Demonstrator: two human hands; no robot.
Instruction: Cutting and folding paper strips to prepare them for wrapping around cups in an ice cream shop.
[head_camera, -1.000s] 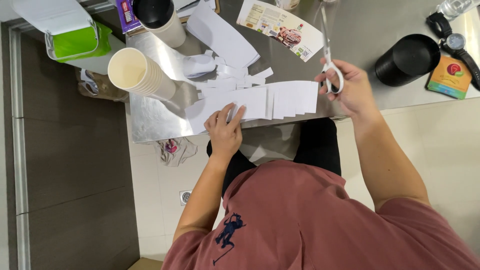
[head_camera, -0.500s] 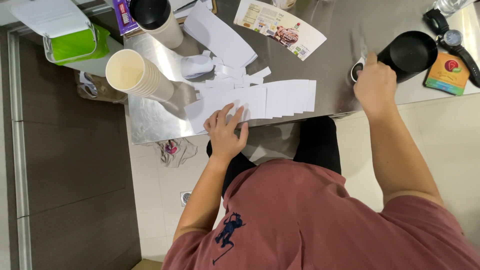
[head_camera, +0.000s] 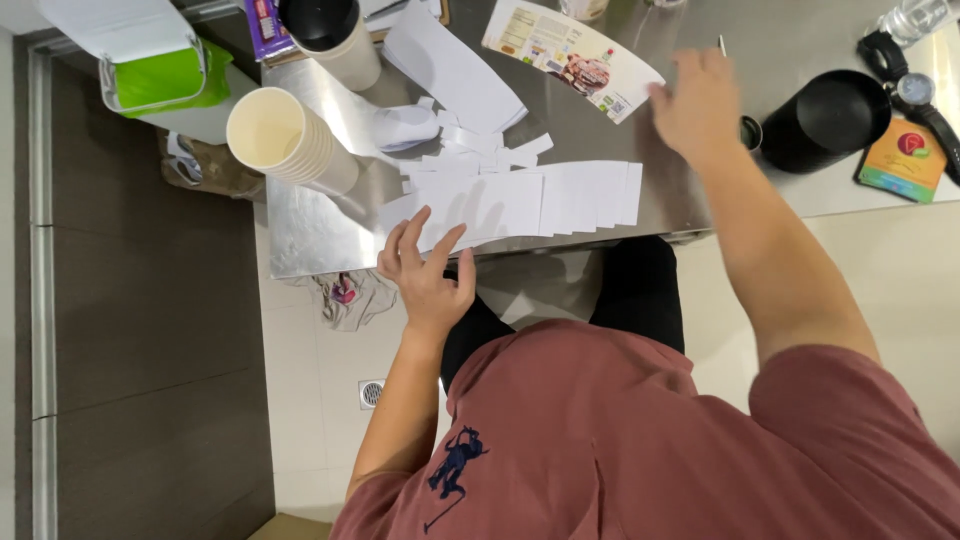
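A row of overlapping white paper sheets (head_camera: 540, 200) lies along the near edge of the steel table (head_camera: 310, 235). My left hand (head_camera: 425, 275) rests flat on their left end with its fingers spread. My right hand (head_camera: 695, 105) hovers, blurred, above the table just right of a curved printed paper cutout (head_camera: 570, 50). Its fingers are apart and nothing is in it. A metal tip (head_camera: 721, 44) and a dark ring (head_camera: 751, 131) show beside that hand, next to a black round container (head_camera: 825, 120); they look like scissors lying on the table.
White paper scraps (head_camera: 470, 150) pile behind the sheets. A stack of paper cups (head_camera: 285, 140) lies on its side at the left. A black-lined cup (head_camera: 330, 30), a green and white box (head_camera: 150, 60), a wristwatch (head_camera: 915, 90) and a small colourful card (head_camera: 905, 160) ring the work area.
My right hand held scissors up a second ago, carried them right to the black container, and has come back left with nothing in it. My left hand stayed on the paper.
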